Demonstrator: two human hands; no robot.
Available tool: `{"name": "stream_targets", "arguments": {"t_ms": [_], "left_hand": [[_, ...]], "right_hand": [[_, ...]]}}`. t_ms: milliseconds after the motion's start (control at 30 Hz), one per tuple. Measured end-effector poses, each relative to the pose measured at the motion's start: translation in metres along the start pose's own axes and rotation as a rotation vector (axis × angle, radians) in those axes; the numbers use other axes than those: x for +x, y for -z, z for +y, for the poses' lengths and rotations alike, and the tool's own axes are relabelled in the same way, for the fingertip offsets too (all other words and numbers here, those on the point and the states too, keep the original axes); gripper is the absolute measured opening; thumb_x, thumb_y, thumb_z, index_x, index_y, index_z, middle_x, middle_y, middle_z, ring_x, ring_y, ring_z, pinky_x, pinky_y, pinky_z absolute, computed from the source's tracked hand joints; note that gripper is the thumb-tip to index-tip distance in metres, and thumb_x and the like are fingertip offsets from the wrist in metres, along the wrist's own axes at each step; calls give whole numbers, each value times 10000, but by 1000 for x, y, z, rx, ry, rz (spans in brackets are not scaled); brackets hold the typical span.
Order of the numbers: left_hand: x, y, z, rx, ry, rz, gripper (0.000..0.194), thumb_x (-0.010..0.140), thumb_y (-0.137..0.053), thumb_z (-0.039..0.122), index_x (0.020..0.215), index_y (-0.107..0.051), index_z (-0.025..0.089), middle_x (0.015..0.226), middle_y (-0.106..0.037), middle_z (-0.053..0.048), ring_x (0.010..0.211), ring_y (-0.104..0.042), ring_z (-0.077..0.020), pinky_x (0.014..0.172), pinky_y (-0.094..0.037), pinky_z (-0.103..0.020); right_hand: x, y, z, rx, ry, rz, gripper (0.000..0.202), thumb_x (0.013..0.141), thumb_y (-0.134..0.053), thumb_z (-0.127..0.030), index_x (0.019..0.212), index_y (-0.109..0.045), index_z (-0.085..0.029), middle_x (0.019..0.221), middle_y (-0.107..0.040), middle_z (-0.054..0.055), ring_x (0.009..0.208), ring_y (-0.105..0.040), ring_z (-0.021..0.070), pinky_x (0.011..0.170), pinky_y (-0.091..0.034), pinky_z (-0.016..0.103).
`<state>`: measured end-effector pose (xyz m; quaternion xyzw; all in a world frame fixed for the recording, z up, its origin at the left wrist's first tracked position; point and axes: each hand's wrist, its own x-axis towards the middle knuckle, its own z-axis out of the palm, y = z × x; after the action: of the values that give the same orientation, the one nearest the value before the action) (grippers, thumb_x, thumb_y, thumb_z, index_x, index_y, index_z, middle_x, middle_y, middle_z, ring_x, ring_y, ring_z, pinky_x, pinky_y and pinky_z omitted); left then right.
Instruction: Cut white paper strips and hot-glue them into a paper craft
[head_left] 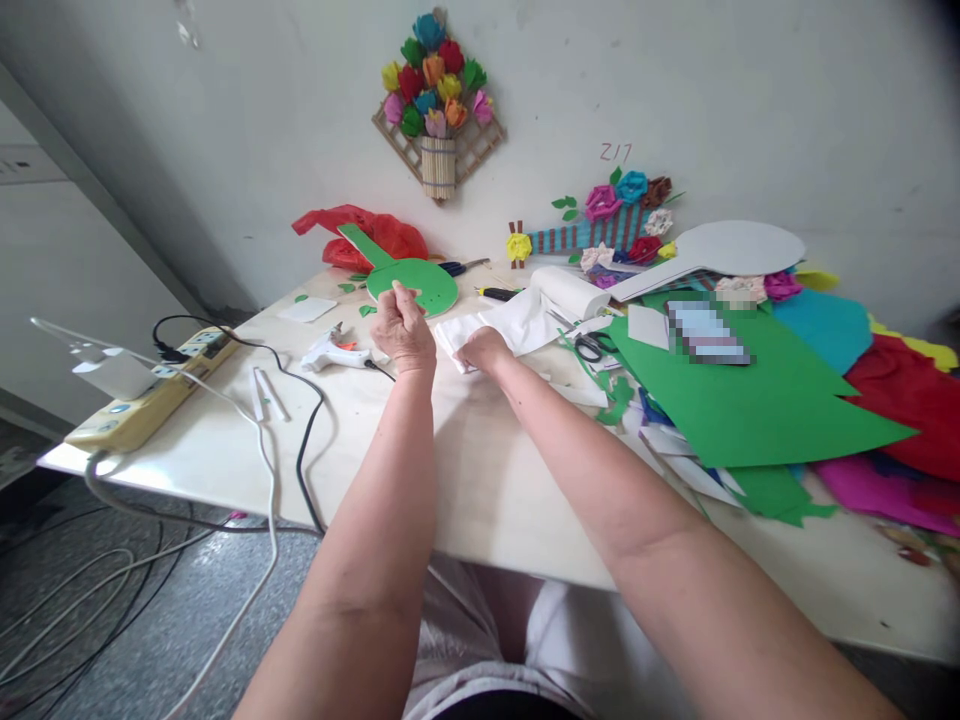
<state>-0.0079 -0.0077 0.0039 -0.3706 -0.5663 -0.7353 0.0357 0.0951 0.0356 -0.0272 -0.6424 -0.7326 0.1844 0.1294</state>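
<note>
My left hand [403, 328] is closed, fingers curled in, over the lower edge of a green paddle shape [420, 283] lying on the table; whether it pinches something small is hidden. My right hand [482, 350] grips the near end of a white sheet [517, 318] that runs back to a white roll [570, 292]. To the left of my left hand lies a white glue gun [336, 350]. Black-handled scissors [592, 347] rest among green scraps to the right of the sheet.
A yellow power strip [161, 395] and its cables cross the table's left side. On the right are green sheets [720, 400], a phone [707, 333], a white paddle shape [735, 245] and coloured paper. A red bag [367, 235] and a flower-covered piece [592, 235] are by the wall.
</note>
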Motion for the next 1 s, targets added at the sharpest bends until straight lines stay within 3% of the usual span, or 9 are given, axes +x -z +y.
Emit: {"name": "stream_targets", "arguments": {"t_ms": [133, 1000], "left_hand": [[0, 0, 0, 2, 15, -11, 387, 887, -322, 431, 714, -592, 214, 531, -531, 35, 611, -563, -111, 647, -388, -226], [0, 1, 0, 36, 37, -19, 390, 879, -308, 451, 716, -572, 216, 537, -536, 32, 591, -559, -108, 633, -388, -221]], "right_hand": [[0, -1, 0, 118, -22, -15, 252, 569, -626, -296, 775, -661, -154, 731, -669, 57, 693, -611, 176, 483, -355, 220], [-12, 4, -5, 113, -35, -24, 135, 592, -619, -237, 708, -647, -174, 702, -667, 52, 759, -626, 196, 568, -419, 238]]}}
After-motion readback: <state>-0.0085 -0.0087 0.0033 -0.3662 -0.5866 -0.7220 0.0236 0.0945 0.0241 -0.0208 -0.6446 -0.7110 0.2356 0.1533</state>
